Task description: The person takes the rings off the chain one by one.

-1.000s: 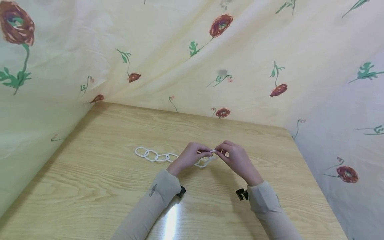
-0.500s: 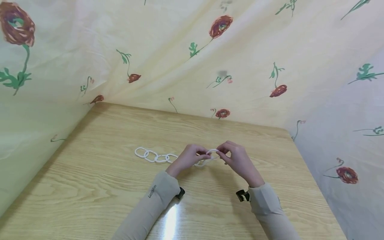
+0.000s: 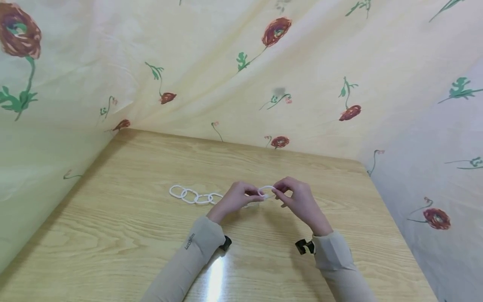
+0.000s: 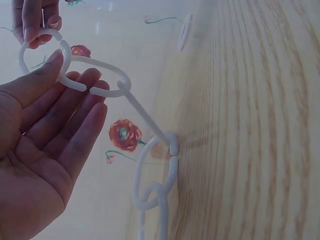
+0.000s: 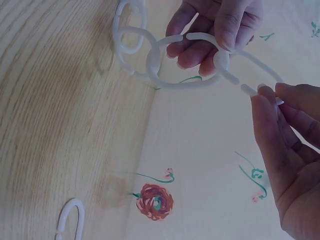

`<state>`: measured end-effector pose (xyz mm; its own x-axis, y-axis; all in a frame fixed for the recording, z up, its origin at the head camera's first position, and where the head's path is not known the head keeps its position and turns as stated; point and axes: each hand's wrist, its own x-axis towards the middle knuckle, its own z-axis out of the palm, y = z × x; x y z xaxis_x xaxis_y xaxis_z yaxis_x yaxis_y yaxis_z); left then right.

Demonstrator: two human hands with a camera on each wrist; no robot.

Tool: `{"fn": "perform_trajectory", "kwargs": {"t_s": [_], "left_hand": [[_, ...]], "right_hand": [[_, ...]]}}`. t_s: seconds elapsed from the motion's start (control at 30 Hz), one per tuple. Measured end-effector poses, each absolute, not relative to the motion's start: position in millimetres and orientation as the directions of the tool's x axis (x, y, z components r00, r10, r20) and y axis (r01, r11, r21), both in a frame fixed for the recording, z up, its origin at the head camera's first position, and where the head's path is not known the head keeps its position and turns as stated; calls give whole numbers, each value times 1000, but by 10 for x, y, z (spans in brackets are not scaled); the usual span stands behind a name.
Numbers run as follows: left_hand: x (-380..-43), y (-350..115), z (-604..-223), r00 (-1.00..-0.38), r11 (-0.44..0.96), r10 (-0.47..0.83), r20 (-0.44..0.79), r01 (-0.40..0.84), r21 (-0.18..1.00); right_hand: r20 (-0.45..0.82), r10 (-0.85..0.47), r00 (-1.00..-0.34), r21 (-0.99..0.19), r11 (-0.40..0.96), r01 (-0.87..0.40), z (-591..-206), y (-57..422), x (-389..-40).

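Left hand (image 3: 238,197) and right hand (image 3: 299,199), farther apart now, pinch the end ring (image 3: 268,187) at nine and three o'clock: it looks joined.

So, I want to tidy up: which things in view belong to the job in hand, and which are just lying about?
In the job:
left hand
right hand
end link, between both hands
attached white chain

Just about:
loose link, lying apart, perhaps for the chain too
floral cloth backdrop
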<state>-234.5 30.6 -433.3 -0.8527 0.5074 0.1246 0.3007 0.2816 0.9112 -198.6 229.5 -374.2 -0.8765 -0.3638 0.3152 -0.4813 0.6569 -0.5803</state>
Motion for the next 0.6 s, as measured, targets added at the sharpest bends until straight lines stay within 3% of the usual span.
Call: {"fn": "perform_trajectory", "kwargs": {"t_s": [0.6], "left_hand": [[-2333, 218, -4316, -871, 263, 471, 136, 286, 921]], "right_hand": [[109, -169, -980, -840, 511, -181, -3745, 2329, -1977]]}}
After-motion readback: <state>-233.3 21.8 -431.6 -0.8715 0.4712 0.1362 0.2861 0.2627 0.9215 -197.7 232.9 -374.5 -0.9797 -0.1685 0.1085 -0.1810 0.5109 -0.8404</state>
